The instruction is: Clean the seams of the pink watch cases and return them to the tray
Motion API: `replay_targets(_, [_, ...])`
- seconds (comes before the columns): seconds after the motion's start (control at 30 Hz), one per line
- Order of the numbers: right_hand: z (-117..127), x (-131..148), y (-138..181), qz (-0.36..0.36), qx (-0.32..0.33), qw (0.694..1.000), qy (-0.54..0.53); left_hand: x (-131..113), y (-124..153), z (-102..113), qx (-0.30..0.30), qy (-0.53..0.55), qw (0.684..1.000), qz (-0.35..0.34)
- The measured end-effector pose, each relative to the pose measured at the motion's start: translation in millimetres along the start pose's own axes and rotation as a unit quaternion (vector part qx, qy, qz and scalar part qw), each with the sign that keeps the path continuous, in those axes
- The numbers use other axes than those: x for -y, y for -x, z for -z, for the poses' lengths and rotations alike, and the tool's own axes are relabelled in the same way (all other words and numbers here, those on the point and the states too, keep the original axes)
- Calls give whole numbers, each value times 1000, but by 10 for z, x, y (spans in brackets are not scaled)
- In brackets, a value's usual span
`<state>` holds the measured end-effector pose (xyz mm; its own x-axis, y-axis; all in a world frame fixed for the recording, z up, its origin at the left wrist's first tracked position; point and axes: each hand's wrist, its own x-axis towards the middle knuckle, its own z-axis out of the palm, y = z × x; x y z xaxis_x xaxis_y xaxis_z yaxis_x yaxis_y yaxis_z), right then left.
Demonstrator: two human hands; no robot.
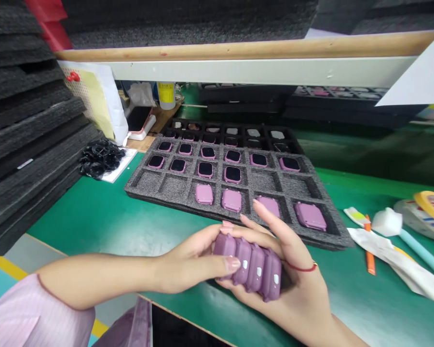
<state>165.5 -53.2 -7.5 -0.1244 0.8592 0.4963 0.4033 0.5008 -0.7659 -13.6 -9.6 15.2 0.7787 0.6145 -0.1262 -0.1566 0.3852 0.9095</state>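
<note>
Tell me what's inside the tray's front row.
Four pink cases sit in the front row of the tray. The right hand covers part of the third from the left; that part, and whatever lies beneath them, can't be seen.

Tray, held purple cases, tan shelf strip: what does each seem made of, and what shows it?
Tray: probably dense foam, matt, given its speckled grey grain. Purple cases: plastic or coated metal, unclear which; satin, with soft shading. Shelf strip: likely wood, smooth, tan with small dark marks.
</note>
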Motion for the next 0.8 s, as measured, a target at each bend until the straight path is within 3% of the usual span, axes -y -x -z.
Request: replay_targets(0.8, [-84,-34,11,57,8,998,40,39,-28,-68,-83,-105,991,-13])
